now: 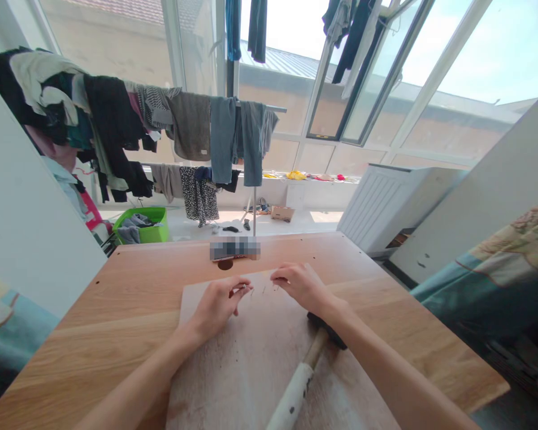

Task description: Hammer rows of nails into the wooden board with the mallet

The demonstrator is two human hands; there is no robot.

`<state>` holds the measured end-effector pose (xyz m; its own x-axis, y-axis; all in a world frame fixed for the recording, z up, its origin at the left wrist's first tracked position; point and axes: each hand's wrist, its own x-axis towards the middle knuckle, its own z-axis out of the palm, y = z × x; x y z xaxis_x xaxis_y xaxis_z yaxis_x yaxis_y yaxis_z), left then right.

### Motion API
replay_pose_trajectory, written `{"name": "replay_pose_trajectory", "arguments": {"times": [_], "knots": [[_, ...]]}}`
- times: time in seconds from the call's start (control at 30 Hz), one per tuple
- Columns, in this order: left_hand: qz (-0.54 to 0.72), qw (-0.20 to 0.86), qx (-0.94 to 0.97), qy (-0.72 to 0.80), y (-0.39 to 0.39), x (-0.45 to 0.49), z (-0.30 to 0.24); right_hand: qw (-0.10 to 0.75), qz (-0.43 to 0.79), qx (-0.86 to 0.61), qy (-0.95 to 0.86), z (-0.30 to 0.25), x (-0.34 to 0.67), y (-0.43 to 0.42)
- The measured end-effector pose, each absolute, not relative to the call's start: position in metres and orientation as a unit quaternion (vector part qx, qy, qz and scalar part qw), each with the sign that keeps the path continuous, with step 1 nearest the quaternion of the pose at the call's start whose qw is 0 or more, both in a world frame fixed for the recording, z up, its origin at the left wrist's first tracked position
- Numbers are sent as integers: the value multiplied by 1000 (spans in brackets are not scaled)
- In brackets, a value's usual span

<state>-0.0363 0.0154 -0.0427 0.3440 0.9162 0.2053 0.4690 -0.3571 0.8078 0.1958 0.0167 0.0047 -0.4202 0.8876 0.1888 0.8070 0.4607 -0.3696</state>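
Note:
A pale wooden board [251, 352] lies on the brown table. Over its far left part my left hand [217, 306] is closed in a pinch, a thin nail-like piece [251, 291] at its fingertips. My right hand [302, 285] hovers at the board's far edge with thumb and fingers together; a tiny thin piece shows just under them, too small to name surely. Between the hands, a thin nail [263, 289] seems to stand upright in the board. A hammer [296, 391] with a black head and white-wrapped handle rests on the board, its head partly under my right forearm.
A blurred-out flat object [235, 248] lies at the far side of the wooden table [107, 316], by a dark round hole [225, 264]. Beyond are a loaded clothes rack [192, 125], a green basket [164, 226], a white cabinet [367, 206] and a small cardboard box [282, 213].

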Motion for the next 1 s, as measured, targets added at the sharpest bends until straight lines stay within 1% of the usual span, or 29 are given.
{"name": "replay_pose_trajectory", "arguments": {"times": [0.1,0.2,0.27,0.4,0.47,0.53,0.6,0.7,0.83,0.9,1.0], "knots": [[342,337,748,458,18,-29,-46,180,113,-508,-835,10,188,15],[306,300,794,432,23,-21,-51,175,131,-499,-839,8,178,15],[310,291,796,430,25,-16,-51,180,142,-494,-839,6,175,16],[361,371,731,445,19,-15,-43,230,158,-499,-821,9,181,16],[370,407,713,433,14,-17,-38,249,186,-492,-813,13,188,12],[356,410,731,414,7,-20,-37,248,224,-478,-813,17,192,6],[326,369,775,397,1,-22,-40,237,257,-463,-814,18,193,-1],[291,268,842,368,-8,-27,-44,227,297,-448,-813,19,190,-10],[298,151,878,343,-25,-49,-45,221,344,-433,-803,24,190,-27],[293,120,881,351,-37,-68,-46,238,338,-442,-796,29,198,-42],[272,86,882,374,-60,-105,-54,301,271,-496,-768,30,226,-71]]}}
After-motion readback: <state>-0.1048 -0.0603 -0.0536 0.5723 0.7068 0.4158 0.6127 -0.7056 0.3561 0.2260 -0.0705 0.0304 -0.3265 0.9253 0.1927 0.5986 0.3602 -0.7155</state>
